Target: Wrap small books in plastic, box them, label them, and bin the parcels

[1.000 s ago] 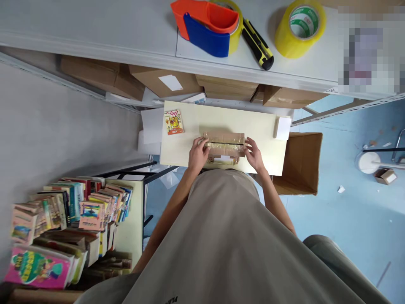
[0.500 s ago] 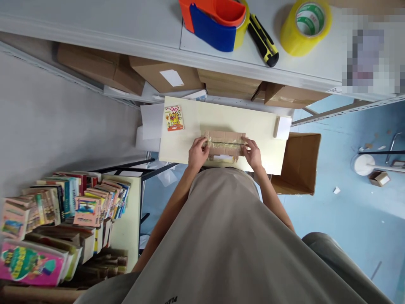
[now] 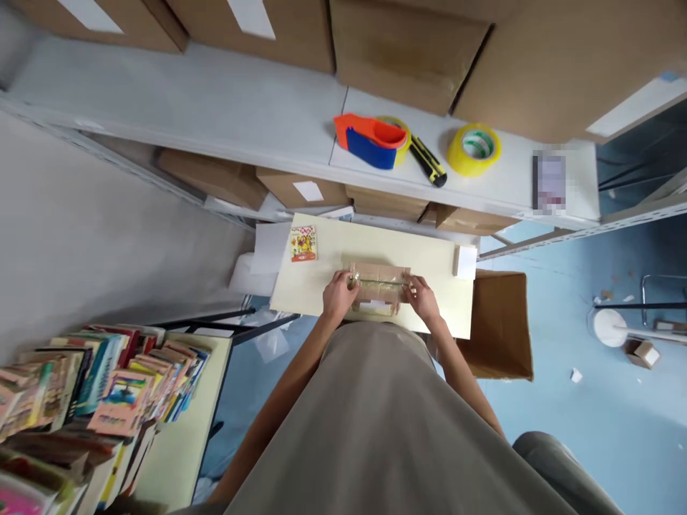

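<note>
A small brown cardboard package (image 3: 380, 274) with shiny clear tape across it lies on the cream table (image 3: 424, 252), close to my body. A dark line, perhaps a seam, runs along its length. My left hand (image 3: 338, 294) is closed on its left end, thumb and fingers pinching the edge. At the opposite end my right hand (image 3: 423, 297) grips it in the same way. On the near side, a pale strip and some coloured print show under the cardboard; what they belong to is hidden. A small illustrated book (image 3: 303, 244) lies to the left, apart from my hands.
A grey shelf (image 3: 225, 100) beyond the table bears an orange-blue tape dispenser (image 3: 370, 139), a box cutter (image 3: 428, 162), a yellow tape roll (image 3: 473, 150) and cardboard boxes (image 3: 408, 54). White cards (image 3: 464, 262) sit at the table's right. An open carton (image 3: 497, 325) stands beside it; books (image 3: 123, 393) crowd the left.
My view has tilted up, so more of the shelf and its boxes shows and the table appears lower. Both hands keep their hold on the package's ends, with little visible movement.
</note>
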### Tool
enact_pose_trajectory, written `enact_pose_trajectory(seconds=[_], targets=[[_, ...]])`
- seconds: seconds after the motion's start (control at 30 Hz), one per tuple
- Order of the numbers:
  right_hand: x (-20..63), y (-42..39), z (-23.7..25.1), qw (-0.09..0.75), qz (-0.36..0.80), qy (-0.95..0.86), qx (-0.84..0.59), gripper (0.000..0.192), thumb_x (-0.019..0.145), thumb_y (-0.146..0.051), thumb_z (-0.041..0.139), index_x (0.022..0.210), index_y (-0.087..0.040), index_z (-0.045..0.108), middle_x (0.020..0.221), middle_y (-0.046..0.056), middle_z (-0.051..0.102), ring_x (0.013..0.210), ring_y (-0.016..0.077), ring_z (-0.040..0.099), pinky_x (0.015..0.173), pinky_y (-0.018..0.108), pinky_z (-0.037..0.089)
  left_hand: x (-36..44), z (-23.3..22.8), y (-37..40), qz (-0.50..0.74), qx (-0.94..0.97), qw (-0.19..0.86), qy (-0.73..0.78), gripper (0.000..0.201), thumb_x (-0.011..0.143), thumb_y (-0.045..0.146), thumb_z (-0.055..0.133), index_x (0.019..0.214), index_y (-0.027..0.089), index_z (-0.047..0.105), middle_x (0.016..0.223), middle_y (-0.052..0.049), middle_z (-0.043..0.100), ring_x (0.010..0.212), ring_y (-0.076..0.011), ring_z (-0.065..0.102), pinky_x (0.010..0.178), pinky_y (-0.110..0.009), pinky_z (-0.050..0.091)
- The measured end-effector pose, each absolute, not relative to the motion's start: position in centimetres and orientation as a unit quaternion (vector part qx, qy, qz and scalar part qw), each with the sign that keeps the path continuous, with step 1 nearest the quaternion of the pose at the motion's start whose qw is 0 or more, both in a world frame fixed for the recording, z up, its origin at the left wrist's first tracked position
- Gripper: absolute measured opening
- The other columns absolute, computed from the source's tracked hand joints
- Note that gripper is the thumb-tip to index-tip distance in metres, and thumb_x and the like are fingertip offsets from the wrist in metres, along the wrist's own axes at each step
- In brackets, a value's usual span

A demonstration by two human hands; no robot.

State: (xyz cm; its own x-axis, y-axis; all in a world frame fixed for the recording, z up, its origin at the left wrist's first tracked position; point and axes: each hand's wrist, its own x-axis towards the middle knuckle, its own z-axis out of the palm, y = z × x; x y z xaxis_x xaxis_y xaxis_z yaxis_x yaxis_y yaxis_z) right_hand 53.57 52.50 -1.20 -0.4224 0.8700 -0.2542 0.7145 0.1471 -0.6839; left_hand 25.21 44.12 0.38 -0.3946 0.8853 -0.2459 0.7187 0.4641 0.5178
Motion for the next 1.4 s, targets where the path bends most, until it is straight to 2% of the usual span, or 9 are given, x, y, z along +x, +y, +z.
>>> enact_pose_trajectory(seconds=[0.27, 0.47, 0.57, 0.67, 0.8, 0.9, 1.03, 1.17, 1.4], targets=[[51.2, 55.5, 3.4, 0.006, 0.280, -0.796, -0.537, 0.039, 0.105, -0.021, 0.063, 0.140, -0.026, 0.082, 0.159, 0.018, 0.071, 0.121, 0.0378, 0.085, 0.106, 0.052, 0.071, 22.0, 3.1, 46.3, 0.130, 0.544, 0.294, 0.775, 0.036, 0.092, 0.003, 0.074, 0.118, 0.024, 0.086, 0.132, -0.012, 0.084, 0.114, -0.0307, 0.084, 0.107, -0.039, 0.065], [44.6, 64.2, 14.5, 0.298, 0.238, -0.842, -0.383, 0.046, 0.119, -0.048, 0.049, 0.151, -0.025, 0.072, 0.157, 0.019, 0.069, 0.152, 0.0439, 0.064, 0.136, 0.069, 0.049, 19.9, 11.9, 53.5, 0.346, 0.563, 0.176, 0.730, 0.031, 0.104, 0.014, 0.069, 0.129, 0.024, 0.083, 0.133, -0.010, 0.084, 0.108, -0.0283, 0.083, 0.109, -0.042, 0.065], [39.3, 70.4, 17.9, 0.332, 0.226, -0.864, -0.304, 0.051, 0.119, -0.052, 0.050, 0.160, -0.024, 0.062, 0.164, 0.018, 0.061, 0.166, 0.0469, 0.049, 0.142, 0.079, 0.031, 19.7, 17.3, 56.8, 0.460, 0.560, 0.138, 0.675, 0.031, 0.107, 0.014, 0.064, 0.131, 0.022, 0.082, 0.127, -0.008, 0.086, 0.107, -0.0258, 0.082, 0.109, -0.040, 0.064], [34.3, 74.7, 18.4, 0.302, 0.185, -0.884, -0.305, 0.052, 0.120, -0.045, 0.047, 0.158, -0.011, 0.056, 0.158, 0.024, 0.062, 0.165, 0.0510, 0.049, 0.137, 0.088, 0.026, 20.0, 20.4, 58.1, 0.511, 0.553, 0.134, 0.644, 0.037, 0.108, 0.009, 0.056, 0.134, 0.020, 0.079, 0.124, -0.006, 0.087, 0.104, -0.0225, 0.084, 0.106, -0.038, 0.064], [30.3, 75.6, 18.2, 0.136, 0.072, -0.890, -0.429, 0.055, 0.116, -0.026, 0.048, 0.162, 0.003, 0.048, 0.161, 0.038, 0.064, 0.160, 0.0480, 0.056, 0.139, 0.075, 0.030, 20.8, 20.8, 57.1, 0.537, 0.519, 0.159, 0.646, 0.032, 0.115, 0.019, 0.054, 0.138, 0.024, 0.075, 0.121, -0.004, 0.089, 0.091, -0.0179, 0.085, 0.093, -0.032, 0.066], [29.4, 74.5, 18.8, 0.064, 0.016, -0.878, -0.474, 0.055, 0.114, -0.018, 0.046, 0.164, 0.006, 0.048, 0.158, 0.040, 0.066, 0.155, 0.0453, 0.062, 0.139, 0.068, 0.030, 21.4, 19.9, 55.4, 0.545, 0.487, 0.176, 0.659, 0.022, 0.117, 0.037, 0.062, 0.112, 0.023, 0.078, 0.102, -0.004, 0.090, 0.082, -0.0192, 0.084, 0.085, -0.031, 0.064], [30.2, 73.8, 19.1, 0.068, 0.005, -0.884, -0.463, 0.054, 0.119, -0.024, 0.042, 0.162, 0.006, 0.048, 0.146, 0.038, 0.071, 0.148, 0.0474, 0.067, 0.136, 0.073, 0.032, 21.9, 17.9, 52.7, 0.534, 0.468, 0.187, 0.679, 0.056, 0.111, 0.060, 0.071, 0.070, 0.024, 0.058, 0.067, -0.002, 0.076, 0.068, -0.0197, 0.076, 0.075, -0.031, 0.058], [33.6, 70.5, 17.3, 0.133, 0.105, -0.886, -0.431, 0.062, 0.122, -0.051, 0.045, 0.162, -0.003, 0.047, 0.143, 0.034, 0.072, 0.143, 0.0489, 0.068, 0.129, 0.074, 0.043, 22.6, 14.4, 49.3, 0.569, 0.431, 0.263, 0.649, 0.042, 0.115, 0.058, 0.058, 0.090, 0.025, 0.066, 0.070, 0.000, 0.073, 0.066, -0.0171, 0.074, 0.071, -0.029, 0.059], [41.0, 54.8, 11.5, 0.290, 0.572, -0.660, -0.392, 0.076, 0.097, -0.095, 0.065, 0.128, -0.025, 0.060, 0.119, 0.010, 0.077, 0.111, 0.0282, 0.074, 0.104, 0.045, 0.065, 27.1, 10.6, 42.2, 0.595, 0.438, 0.261, 0.622, 0.018, 0.105, 0.038, 0.073, 0.114, 0.023, 0.070, 0.110, -0.007, 0.082, 0.101, -0.0201, 0.079, 0.096, -0.035, 0.064]])
